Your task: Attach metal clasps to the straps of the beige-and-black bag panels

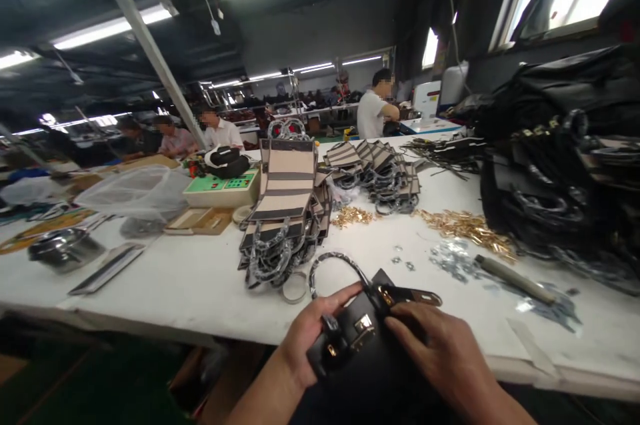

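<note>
I hold a small black handbag (357, 345) at the near edge of the white table (200, 285). My left hand (310, 331) is closed round its left side, thumb near the gold clasp. My right hand (440, 351) grips the right side, fingers pressed on the flap by the gold hardware. A wrapped handle loop (333, 261) rises from the bag over the table.
A stack of beige and black striped bags (287, 205) stands ahead, more lie behind (375, 168). Gold fittings (467, 225) and silver parts (453, 261) are scattered right, beside a tool handle (515, 278). Black bags (560, 165) pile at right. Several people sit at far tables.
</note>
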A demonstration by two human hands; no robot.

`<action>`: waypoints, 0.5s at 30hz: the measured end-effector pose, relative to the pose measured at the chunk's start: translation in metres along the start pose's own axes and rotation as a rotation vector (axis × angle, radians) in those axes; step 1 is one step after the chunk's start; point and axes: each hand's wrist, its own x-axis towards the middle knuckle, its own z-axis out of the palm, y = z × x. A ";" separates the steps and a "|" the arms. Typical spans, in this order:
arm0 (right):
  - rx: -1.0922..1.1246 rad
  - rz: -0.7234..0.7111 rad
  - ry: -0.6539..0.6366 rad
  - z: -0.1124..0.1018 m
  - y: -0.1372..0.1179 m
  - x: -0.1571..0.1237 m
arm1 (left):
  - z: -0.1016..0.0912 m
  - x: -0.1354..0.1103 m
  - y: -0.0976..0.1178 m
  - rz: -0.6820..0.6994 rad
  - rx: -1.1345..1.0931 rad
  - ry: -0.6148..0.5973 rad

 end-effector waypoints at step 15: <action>-0.119 0.054 0.156 0.010 0.011 0.009 | 0.019 0.005 -0.011 0.062 0.101 -0.141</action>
